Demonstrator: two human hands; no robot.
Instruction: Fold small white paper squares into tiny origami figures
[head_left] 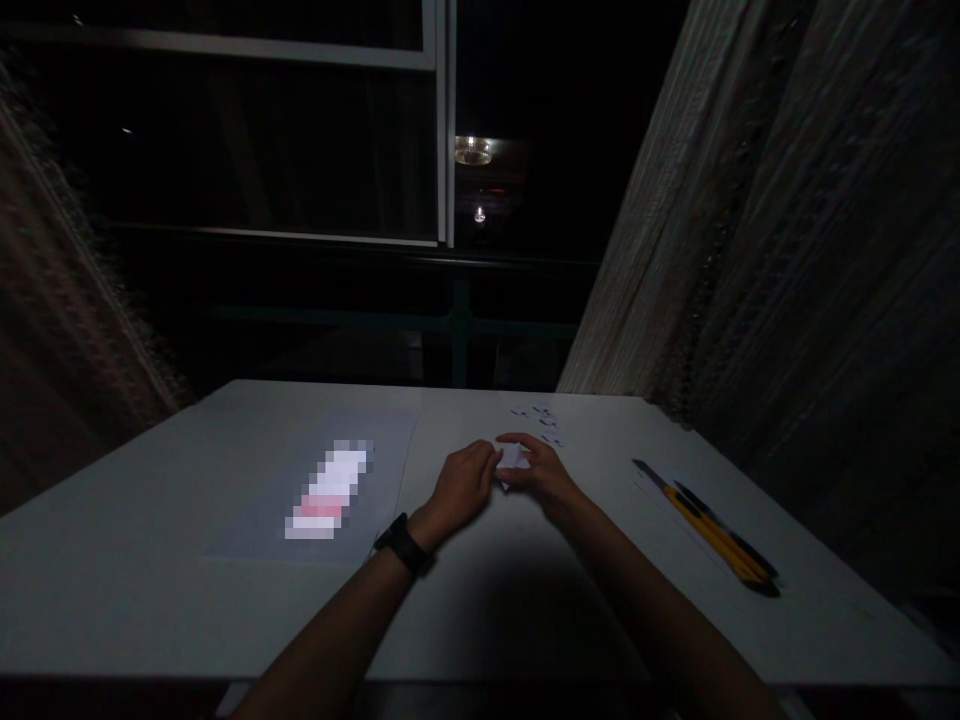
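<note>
A small white piece of folded paper (511, 458) is held just above the middle of the white table (465, 620). My right hand (544, 472) grips it from the right, thumb and fingers curved round its edges. My left hand (466, 478) is closed at its left side, fingers bent against the paper; a black watch is on that wrist. Beyond my hands lie several small white paper pieces with dark marks (547, 422).
A yellow utility knife (709, 530) with its blade out lies at the right beside a black pen (724, 525). On the left, a blurred-out bright item (330, 490) rests on a large paper sheet (247, 535). Curtains (637, 230) and a dark window stand behind.
</note>
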